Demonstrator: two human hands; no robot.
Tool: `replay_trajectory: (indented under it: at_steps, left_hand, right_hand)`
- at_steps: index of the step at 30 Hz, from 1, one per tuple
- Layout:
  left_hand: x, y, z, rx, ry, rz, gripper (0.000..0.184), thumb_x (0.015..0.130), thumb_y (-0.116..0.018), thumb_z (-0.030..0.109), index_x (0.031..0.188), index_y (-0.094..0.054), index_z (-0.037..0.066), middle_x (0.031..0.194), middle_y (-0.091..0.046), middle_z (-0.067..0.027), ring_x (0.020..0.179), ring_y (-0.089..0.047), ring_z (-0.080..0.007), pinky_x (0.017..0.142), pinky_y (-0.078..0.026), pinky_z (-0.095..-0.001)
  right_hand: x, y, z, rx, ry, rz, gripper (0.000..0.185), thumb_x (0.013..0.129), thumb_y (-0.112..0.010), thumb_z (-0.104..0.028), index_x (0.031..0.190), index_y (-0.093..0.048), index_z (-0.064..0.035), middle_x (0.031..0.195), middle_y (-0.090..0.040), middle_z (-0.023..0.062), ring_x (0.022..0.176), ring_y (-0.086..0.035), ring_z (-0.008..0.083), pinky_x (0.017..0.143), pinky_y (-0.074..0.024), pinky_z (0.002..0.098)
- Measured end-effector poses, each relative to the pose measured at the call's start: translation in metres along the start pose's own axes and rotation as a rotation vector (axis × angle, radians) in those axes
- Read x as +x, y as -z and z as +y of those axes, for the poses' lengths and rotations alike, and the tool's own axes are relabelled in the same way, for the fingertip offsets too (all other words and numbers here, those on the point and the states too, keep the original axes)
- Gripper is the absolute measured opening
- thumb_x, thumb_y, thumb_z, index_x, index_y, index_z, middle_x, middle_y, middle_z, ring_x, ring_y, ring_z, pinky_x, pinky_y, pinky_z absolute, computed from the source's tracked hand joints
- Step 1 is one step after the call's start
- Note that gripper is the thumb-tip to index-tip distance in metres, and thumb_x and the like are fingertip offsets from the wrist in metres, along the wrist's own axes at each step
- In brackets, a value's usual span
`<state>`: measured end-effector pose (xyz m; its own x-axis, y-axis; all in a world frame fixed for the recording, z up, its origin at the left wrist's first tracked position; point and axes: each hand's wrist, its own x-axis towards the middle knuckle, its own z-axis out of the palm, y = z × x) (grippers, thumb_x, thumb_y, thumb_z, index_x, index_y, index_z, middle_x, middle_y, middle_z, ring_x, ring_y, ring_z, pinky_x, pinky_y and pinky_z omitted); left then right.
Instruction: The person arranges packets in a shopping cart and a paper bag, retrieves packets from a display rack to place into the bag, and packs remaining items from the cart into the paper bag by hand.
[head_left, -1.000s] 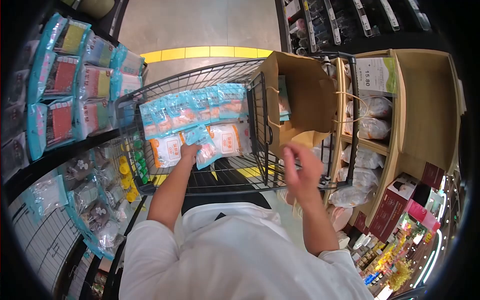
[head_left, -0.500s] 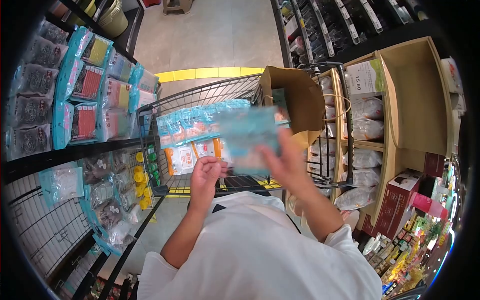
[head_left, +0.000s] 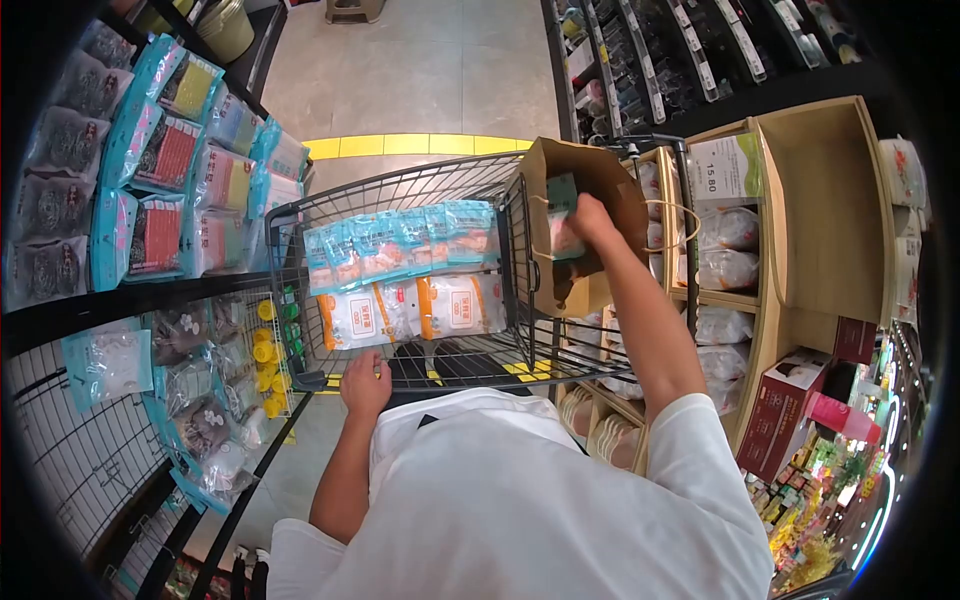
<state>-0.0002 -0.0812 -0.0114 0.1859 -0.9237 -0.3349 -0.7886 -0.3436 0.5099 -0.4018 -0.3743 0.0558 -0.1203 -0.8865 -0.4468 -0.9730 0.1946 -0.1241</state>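
Right hand [head_left: 592, 216] moved into the bag [head_left: 597, 168], perhaps gripping a packet [head_left: 560, 238], left hand [head_left: 366, 383] released.

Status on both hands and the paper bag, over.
Right hand inside open paper bag, at blue packet, grip unclear. Left hand by cart's near rail, nothing seen in it. No obstruction visible at bag mouth.
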Motion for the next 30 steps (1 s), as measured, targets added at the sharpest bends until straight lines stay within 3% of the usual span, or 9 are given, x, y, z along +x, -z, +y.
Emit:
replay_trajectory:
  at_steps: [4,7,11,13,16,19,22,28,30]
  left_hand:
    - [0.001,0.001,0.0,0.003,0.011,-0.017,0.021,0.08,-0.064,0.021,0.098,-0.063,0.01,0.09,-0.068,-0.0064,0.087,-0.064,-0.0282,0.077,-0.05,-0.0418]
    - [0.006,0.0,0.004,0.041,0.043,-0.081,0.023,0.081,-0.064,0.022,0.099,-0.063,0.008,0.091,-0.068,-0.0095,0.091,-0.064,-0.03,0.078,-0.05,-0.0426]
    - [0.04,-0.017,0.02,-0.057,0.059,-0.28,0.028,0.083,-0.064,0.025,0.103,-0.063,0.005,0.094,-0.067,-0.0159,0.094,-0.063,-0.0338,0.08,-0.05,-0.0439]
    - [0.07,-0.036,0.041,-0.186,0.059,-0.335,0.031,0.083,-0.063,0.024,0.106,-0.061,0.004,0.096,-0.066,-0.0193,0.094,-0.063,-0.0353,0.081,-0.05,-0.0439]
    - [0.123,-0.08,0.08,-0.173,-0.081,-0.31,0.038,0.084,-0.062,0.021,0.116,-0.055,0.002,0.101,-0.063,-0.0212,0.094,-0.062,-0.0368,0.081,-0.05,-0.0441]
    - [0.176,-0.138,0.116,-0.001,-0.301,-0.146,0.057,0.082,-0.065,0.021,0.131,-0.043,0.003,0.12,-0.053,-0.0234,0.107,-0.054,-0.0394,0.089,-0.046,-0.0453]
    - [0.22,-0.179,0.154,0.063,-0.22,-0.063,0.078,0.082,-0.069,0.031,0.143,-0.03,0.002,0.132,-0.043,-0.031,0.116,-0.047,-0.043,0.095,-0.042,-0.0471]
    - [0.261,-0.22,0.16,0.503,-0.119,-0.11,0.104,0.08,-0.07,0.043,0.151,-0.006,0.005,0.144,-0.031,-0.0326,0.127,-0.041,-0.0404,0.097,-0.043,-0.0429]
    - [0.264,-0.227,0.156,0.358,-0.056,-0.055,0.105,0.08,-0.07,0.043,0.151,-0.004,0.004,0.143,-0.032,-0.0334,0.125,-0.043,-0.0421,0.097,-0.043,-0.043]
  right_hand:
    - [-0.006,-0.024,-0.016,-0.283,0.165,-0.024,0.028,0.084,-0.054,-0.014,0.109,-0.059,-0.0027,0.108,-0.063,0.0196,0.1,-0.063,0.0368,0.084,-0.0527,0.0449]
    - [0.003,-0.051,-0.009,-0.301,0.378,-0.417,0.032,0.084,-0.053,-0.016,0.114,-0.058,-0.0056,0.119,-0.061,0.0192,0.103,-0.062,0.0367,0.085,-0.0519,0.0451]
    - [-0.015,-0.038,-0.02,-0.062,0.263,-0.431,0.034,0.083,-0.055,-0.016,0.114,-0.059,-0.0044,0.118,-0.062,0.0191,0.106,-0.06,0.0366,0.088,-0.0505,0.0439]
    - [-0.03,-0.017,-0.033,-0.161,0.206,-0.358,0.033,0.084,-0.055,-0.016,0.115,-0.059,-0.0038,0.114,-0.063,0.0194,0.106,-0.059,0.0371,0.087,-0.0501,0.0427]
    - [-0.083,0.022,-0.048,0.218,0.357,0.136,0.027,0.089,-0.058,-0.014,0.113,-0.061,-0.0024,0.107,-0.065,0.0207,0.096,-0.063,0.0377,0.079,-0.0508,0.0386]
    - [-0.13,0.036,-0.042,0.405,0.442,0.372,0.026,0.088,-0.056,0.003,0.114,-0.06,0.0003,0.102,-0.065,0.0198,0.094,-0.065,0.0346,0.08,-0.0507,0.0331]
    - [-0.184,0.046,-0.035,0.394,0.36,0.336,0.027,0.083,-0.058,0.003,0.109,-0.062,-0.0001,0.099,-0.065,0.0193,0.092,-0.063,0.037,0.08,-0.0504,0.0406]
    - [-0.227,0.035,-0.011,0.43,0.214,0.261,0.019,0.082,-0.061,0.003,0.101,-0.064,0.0031,0.092,-0.066,0.0187,0.084,-0.065,0.0351,0.076,-0.0515,0.0388]
    - [-0.233,0.032,-0.007,0.444,0.181,0.295,0.017,0.085,-0.059,0.002,0.102,-0.064,0.0015,0.092,-0.068,0.0157,0.079,-0.066,0.0282,0.072,-0.052,0.0339]
